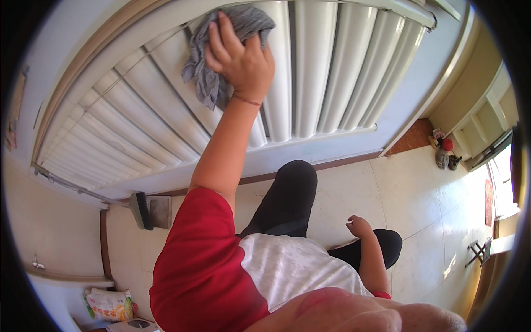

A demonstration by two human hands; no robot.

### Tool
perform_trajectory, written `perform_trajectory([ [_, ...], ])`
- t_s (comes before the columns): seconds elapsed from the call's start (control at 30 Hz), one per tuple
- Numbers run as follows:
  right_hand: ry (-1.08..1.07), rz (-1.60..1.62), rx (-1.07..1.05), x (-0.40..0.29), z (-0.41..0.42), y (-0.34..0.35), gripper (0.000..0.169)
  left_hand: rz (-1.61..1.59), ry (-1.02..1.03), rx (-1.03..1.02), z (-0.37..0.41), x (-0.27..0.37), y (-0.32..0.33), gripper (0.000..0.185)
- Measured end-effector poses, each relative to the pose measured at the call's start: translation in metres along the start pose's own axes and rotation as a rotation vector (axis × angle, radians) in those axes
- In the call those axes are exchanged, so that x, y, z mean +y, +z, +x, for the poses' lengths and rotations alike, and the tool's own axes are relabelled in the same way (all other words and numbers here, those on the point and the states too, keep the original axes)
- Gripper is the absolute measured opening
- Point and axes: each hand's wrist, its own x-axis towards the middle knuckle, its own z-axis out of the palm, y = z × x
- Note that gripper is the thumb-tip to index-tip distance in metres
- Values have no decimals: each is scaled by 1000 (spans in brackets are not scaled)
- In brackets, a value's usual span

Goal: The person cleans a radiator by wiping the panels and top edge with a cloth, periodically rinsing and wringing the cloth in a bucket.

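My left hand point(247, 68) presses a crumpled grey cloth point(207, 79) against the upper part of a white column radiator point(315, 70). Its fingers are spread over the cloth, and a thin reddish cord circles the wrist. Part of the cloth hangs below the fingers, hiding some of the columns behind. A thin wire point(120, 79) runs across the radiator's columns on the left. My right hand point(360, 227) is beside my right knee, loosely bent and holding nothing visible.
A broom point(141, 211) and a grey dustpan point(161, 211) stand left, below the radiator. Printed bags point(110, 305) lie bottom left. A folding stool point(480, 252) is at right. Small items, including a red round one point(447, 144), sit by the far wall.
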Motion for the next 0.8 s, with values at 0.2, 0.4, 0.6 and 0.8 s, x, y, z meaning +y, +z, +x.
perform_trajectory([
  [0.2,42,26,-96,5,0,2,33,-25,-42,21,-2,13,8,16],
  [0.4,54,6,-116,0,1,-4,34,-34,64,-9,12,71,25,17],
  [0.6,10,43,-102,-4,-1,-8,34,-181,275,-68,14,124,43,11],
  [0.8,5,121,-68,-10,-5,-17,34,-132,315,-13,22,184,68,13],
])
